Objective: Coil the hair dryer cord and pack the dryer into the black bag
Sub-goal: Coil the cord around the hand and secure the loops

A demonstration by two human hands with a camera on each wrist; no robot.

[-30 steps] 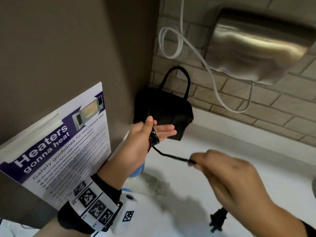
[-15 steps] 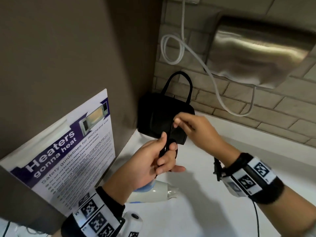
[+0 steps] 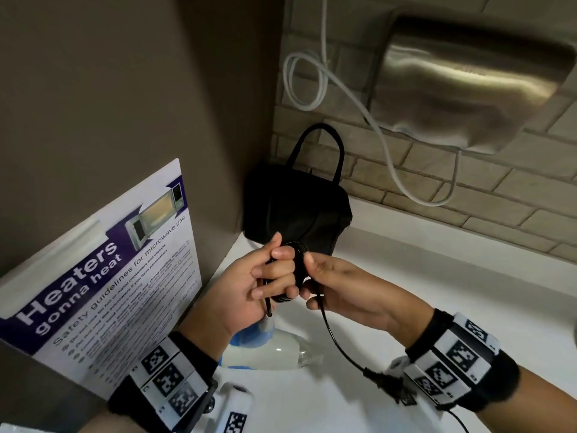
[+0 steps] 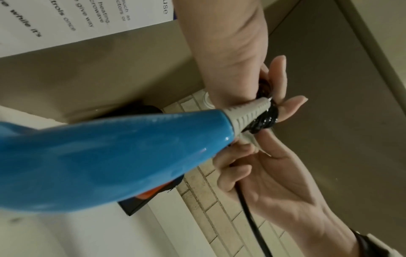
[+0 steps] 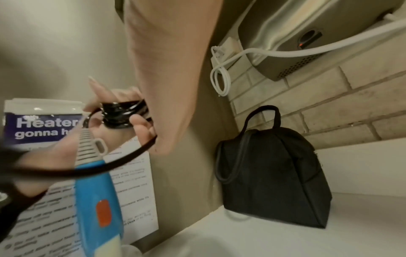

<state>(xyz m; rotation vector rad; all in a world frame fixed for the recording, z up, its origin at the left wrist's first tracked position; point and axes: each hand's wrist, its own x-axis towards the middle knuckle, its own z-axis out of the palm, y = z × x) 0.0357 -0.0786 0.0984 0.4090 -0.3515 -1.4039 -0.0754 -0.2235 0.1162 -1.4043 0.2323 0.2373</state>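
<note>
A blue and white hair dryer (image 3: 265, 348) (image 4: 105, 160) (image 5: 96, 200) hangs below my left hand (image 3: 268, 276), which grips several black loops of its cord (image 3: 296, 270) (image 4: 265, 120) (image 5: 123, 113) wound round the fingers. My right hand (image 3: 315, 285) pinches the free cord right beside that coil. The loose end runs down to the plug (image 3: 390, 385) near my right wrist. The black bag (image 3: 296, 210) (image 5: 274, 177) stands upright in the corner behind both hands, its handles up.
A steel hand dryer (image 3: 468, 82) with a white looped cable (image 3: 306, 82) hangs on the brick wall above the white counter (image 3: 437, 276). A microwave safety poster (image 3: 103, 276) leans against the brown side wall at left.
My right hand swung from low right up past the bag and down onto the coil, laying another loop. The free cord has grown shorter, and the plug now hangs by my right wrist.
</note>
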